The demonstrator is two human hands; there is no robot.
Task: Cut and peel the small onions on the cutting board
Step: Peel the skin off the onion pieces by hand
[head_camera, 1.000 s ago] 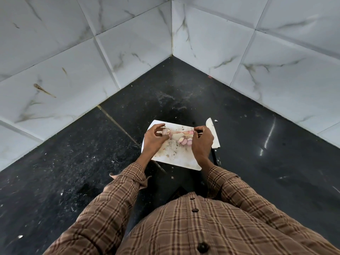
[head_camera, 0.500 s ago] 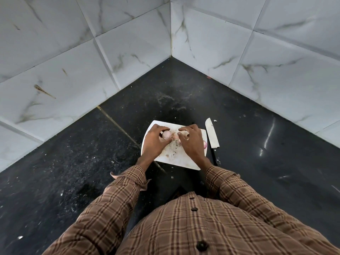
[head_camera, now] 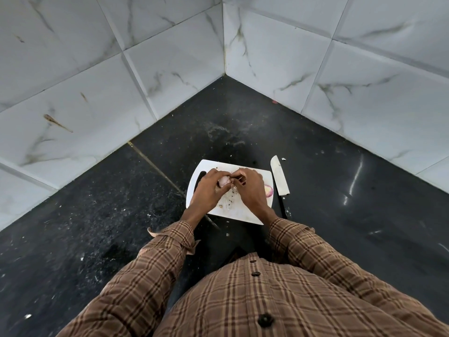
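A white cutting board (head_camera: 239, 215) lies on the black counter, dotted with bits of skin. Over its middle my left hand (head_camera: 210, 189) holds a small pale pink onion (head_camera: 223, 181). My right hand (head_camera: 250, 188) meets it from the right, its fingertips pinching at the onion's skin. Another onion piece (head_camera: 268, 190), purple-edged, shows at the board's right side past my right hand. Any other onions on the board are hidden under my hands. The knife (head_camera: 280, 177) rests on the counter just right of the board, blade pointing away from me.
Marbled white tile walls (head_camera: 170, 69) meet in a corner behind the board. The black counter (head_camera: 340, 215) carries scattered crumbs and skin flecks. My brown plaid sleeves and shirt fill the lower view.
My right hand has moved left from the board's right edge onto the onion held by my left hand. The pile of onions seen before is now covered by my hands.
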